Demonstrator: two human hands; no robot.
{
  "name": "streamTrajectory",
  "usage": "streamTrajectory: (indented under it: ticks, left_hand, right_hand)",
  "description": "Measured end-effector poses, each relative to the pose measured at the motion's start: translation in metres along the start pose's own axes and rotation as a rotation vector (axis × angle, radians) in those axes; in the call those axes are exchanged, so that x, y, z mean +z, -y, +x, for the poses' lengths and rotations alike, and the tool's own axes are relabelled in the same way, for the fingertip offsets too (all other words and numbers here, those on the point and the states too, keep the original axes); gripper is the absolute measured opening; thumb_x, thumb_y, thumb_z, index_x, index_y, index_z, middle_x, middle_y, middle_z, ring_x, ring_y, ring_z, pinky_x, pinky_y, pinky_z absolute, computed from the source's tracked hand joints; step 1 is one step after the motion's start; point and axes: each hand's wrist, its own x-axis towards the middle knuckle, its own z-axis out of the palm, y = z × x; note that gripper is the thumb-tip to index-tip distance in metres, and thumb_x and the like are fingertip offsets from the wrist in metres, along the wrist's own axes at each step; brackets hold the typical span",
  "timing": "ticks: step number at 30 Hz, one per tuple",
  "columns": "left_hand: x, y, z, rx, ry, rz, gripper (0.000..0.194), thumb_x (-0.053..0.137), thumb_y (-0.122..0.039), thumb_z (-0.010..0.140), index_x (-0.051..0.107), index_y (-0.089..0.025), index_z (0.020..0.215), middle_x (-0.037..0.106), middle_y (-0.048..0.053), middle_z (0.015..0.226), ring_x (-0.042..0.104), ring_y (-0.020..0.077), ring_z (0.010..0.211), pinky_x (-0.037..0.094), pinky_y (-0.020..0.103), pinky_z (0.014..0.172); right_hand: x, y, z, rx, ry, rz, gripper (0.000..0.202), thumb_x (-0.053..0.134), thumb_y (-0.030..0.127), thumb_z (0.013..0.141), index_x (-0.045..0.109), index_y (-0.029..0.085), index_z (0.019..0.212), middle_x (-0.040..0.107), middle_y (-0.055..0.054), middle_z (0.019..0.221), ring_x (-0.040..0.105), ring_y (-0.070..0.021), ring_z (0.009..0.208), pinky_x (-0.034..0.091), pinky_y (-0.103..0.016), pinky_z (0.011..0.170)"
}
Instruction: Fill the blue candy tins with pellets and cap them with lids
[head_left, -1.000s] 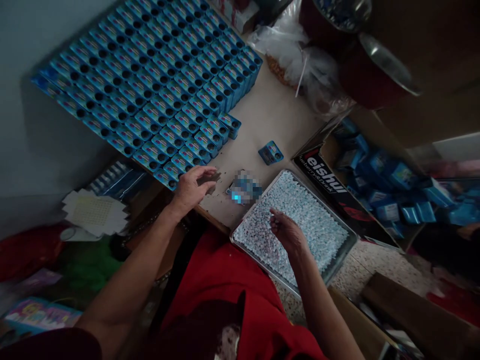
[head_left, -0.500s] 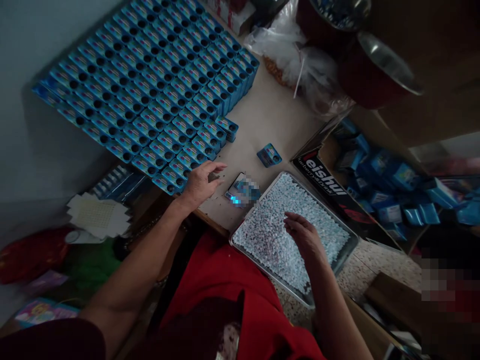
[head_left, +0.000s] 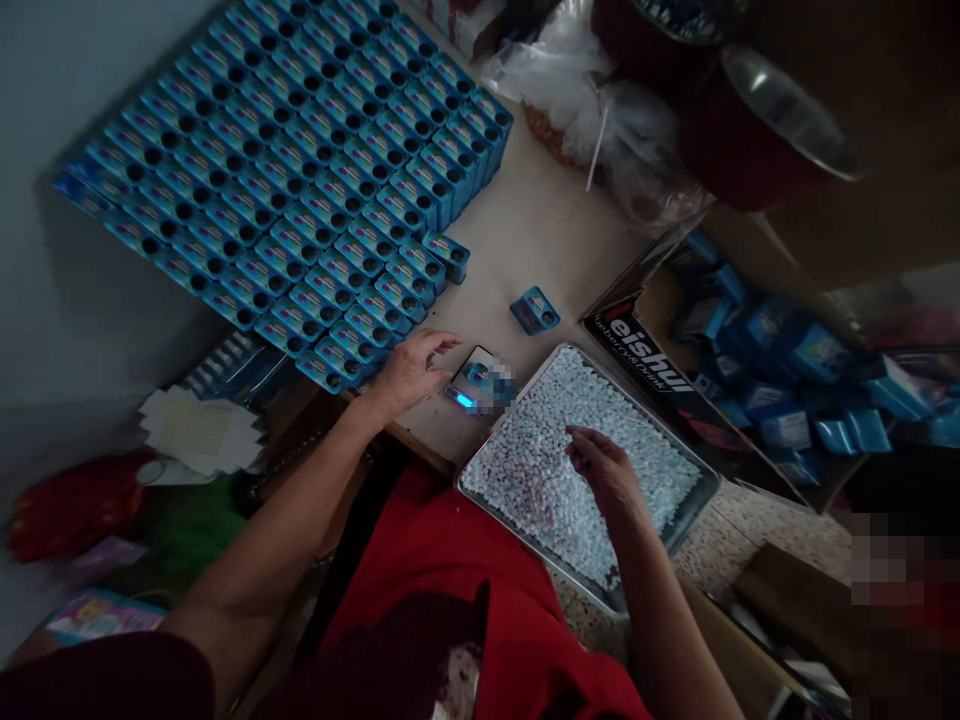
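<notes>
Far left, the block of blue boxes [head_left: 300,210] is standing in tight rows on the surface [head_left: 487,270], dark round holes facing up. They're looking light and thin-walled, likely sliding easily and denting under a hard squeeze; for an edge box, you're wanting the two long sides, staying off the hole.

Your left hand [head_left: 411,372] is hanging just beside the block's near corner, fingers loosely spread, thumb apart, seemingly gripping nothing. The thumb is sitting close to the small device [head_left: 466,397] with the lit display; can't tell if it's touching. The device is lying flat, partly blurred out; probably stiff, with the display being the fragile bit, so side edges only.

The lone blue box [head_left: 535,311] is resting beyond it, apart from the block; same side grip, probably tipping easily.

The metal tray [head_left: 691,505] is holding the pale pellets [head_left: 525,475]. They're looking hard, light and prone to rolling; small pinches are probably working best. The loaded tray is likely weighing a fair bit: opposite rims.

Your right hand [head_left: 604,465] is hovering over the pellets, fingers drawn in toward the thumb; can't tell if any are caught.

Far right, the open carton [head_left: 652,355] is holding jumbled blue packs [head_left: 780,375].
</notes>
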Motion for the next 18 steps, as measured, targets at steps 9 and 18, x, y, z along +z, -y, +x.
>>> streamTrajectory:
  ticks: [9, 18]
  left_hand:
    - [0.017, 0.012, 0.003, 0.0, 0.067, 0.027, 0.051, 0.068, -0.009, 0.07, 0.067, -0.02, 0.12, 0.07, 0.006, 0.119, 0.066, 0.0213, 0.106, 0.051, 0.037, 0.098]
    - [0.063, 0.015, 0.022, 0.154, 0.247, -0.034, 0.036, 0.069, -0.009, 0.071, 0.072, -0.018, 0.106, 0.072, 0.009, 0.111, 0.066, 0.0234, 0.107, 0.049, 0.038, 0.097]
  right_hand:
    - [-0.002, -0.005, -0.002, -0.006, -0.015, 0.011, 0.039, 0.085, 0.039, 0.067, 0.077, 0.018, 0.099, 0.064, 0.001, 0.069, 0.049, -0.0094, 0.059, 0.039, -0.022, 0.056]
    - [-0.014, -0.011, -0.002, -0.443, -0.311, -0.462, 0.018, 0.075, 0.033, 0.072, 0.08, 0.026, 0.088, 0.074, -0.008, 0.107, 0.059, -0.0287, 0.111, 0.045, -0.042, 0.096]
